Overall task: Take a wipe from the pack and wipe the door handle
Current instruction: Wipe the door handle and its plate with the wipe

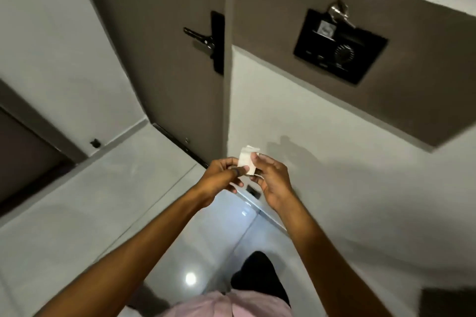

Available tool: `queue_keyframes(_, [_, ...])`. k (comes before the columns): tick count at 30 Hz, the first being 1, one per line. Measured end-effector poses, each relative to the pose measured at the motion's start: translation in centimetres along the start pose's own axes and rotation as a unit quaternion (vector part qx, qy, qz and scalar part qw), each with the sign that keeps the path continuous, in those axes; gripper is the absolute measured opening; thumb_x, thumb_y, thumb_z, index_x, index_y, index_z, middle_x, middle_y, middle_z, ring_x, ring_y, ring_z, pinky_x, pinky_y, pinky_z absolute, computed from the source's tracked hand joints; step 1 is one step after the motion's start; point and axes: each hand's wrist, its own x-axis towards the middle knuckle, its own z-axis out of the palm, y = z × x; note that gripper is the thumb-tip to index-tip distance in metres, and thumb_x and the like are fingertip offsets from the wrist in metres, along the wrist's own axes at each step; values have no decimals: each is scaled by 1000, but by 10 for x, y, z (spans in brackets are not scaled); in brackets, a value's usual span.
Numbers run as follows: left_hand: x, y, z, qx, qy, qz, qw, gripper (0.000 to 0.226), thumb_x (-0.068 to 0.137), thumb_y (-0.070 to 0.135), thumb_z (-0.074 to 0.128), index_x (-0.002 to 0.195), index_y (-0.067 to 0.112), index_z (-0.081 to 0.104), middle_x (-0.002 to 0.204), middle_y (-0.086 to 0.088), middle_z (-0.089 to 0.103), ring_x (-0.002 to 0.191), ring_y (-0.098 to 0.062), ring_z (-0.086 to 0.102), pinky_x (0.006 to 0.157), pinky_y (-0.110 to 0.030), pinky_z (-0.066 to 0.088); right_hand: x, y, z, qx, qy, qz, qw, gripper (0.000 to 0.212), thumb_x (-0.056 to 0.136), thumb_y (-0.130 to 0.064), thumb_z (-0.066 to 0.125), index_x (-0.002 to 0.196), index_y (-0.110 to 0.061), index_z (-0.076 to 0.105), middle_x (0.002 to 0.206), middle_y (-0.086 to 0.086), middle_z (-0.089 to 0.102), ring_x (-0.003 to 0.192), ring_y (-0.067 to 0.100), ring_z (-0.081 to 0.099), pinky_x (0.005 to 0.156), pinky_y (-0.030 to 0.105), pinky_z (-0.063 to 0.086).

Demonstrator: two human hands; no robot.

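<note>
Hands: left hand (221,175) & right hand (270,177) both pinched shut on small white folded wipe (246,161), held betw. fingertips.
Handling: prob. light, limp, damp; grip by edges.
Beyond: dark metal lever door handle (199,38), well above hands, untouched.

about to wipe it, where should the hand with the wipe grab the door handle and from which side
Wrap the wipe around the lever bar of the door handle, probably coming from its free left end. The bar stands out from the door, while its right end joins the dark backplate.
</note>
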Motion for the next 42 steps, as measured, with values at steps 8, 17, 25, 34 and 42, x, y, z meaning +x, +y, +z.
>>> queue_keyframes(8, [115,46,-186,363,56,177,913,58,100,59,57,151,33,44,154,4,46,142,-24,47,115,-44,44,121,-25,126,36,63,-91,993,12,89,-7,73,90,-17,79,75,-5,76,78,22,64,69,36,49])
queue_keyframes(17, [273,272,-326,694,34,598,398,60,106,41,49,159,14,43,167,-15,31,157,-37,23,129,-53,16,213,-63,208,-34,262,-226,938,14,85,-13,76,93,-22,81,66,-23,71,78,14,69,71,28,52])
queue_keyframes(25, [368,385,-319,623,43,762,171,60,107,45,48,163,24,38,168,-11,32,157,-27,9,129,-46,-4,246,-88,277,-55,572,-383,723,23,90,-10,73,113,-8,74,97,-4,73,85,3,68,83,14,53])
queue_keyframes(34, [385,398,-318,559,17,820,119,61,109,45,40,165,22,31,170,-11,26,156,-37,27,126,-53,13,327,-90,365,-66,665,-431,606,26,93,-5,55,108,3,74,98,18,74,88,23,71,81,8,51])
queue_keyframes(42, [393,400,-322,552,-3,826,114,66,108,45,37,167,21,22,173,-12,16,158,-37,18,127,-51,-3,376,-72,436,-242,535,-491,644,17,91,-14,58,101,-8,70,88,16,71,74,31,69,61,47,61])
